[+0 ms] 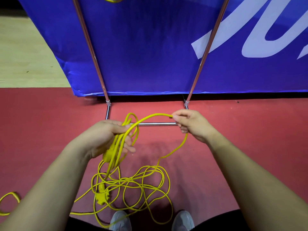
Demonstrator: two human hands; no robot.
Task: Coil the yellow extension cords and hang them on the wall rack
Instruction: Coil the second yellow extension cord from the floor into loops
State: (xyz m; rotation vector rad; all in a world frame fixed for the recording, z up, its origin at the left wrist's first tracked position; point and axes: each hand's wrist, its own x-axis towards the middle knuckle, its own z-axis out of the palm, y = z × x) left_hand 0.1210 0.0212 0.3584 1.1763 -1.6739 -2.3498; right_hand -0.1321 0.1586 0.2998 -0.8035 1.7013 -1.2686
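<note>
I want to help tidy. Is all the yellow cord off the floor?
No, a tangle of yellow extension cord lies on the red floor by the shoes; the left hand holds only a few loops.

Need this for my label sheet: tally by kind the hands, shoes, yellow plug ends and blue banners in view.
Hands: 2, left hand, right hand, both gripping the yellow cord
Grey shoes: 2
Yellow plug ends: 2
Blue banner: 1
Total: 7
</note>
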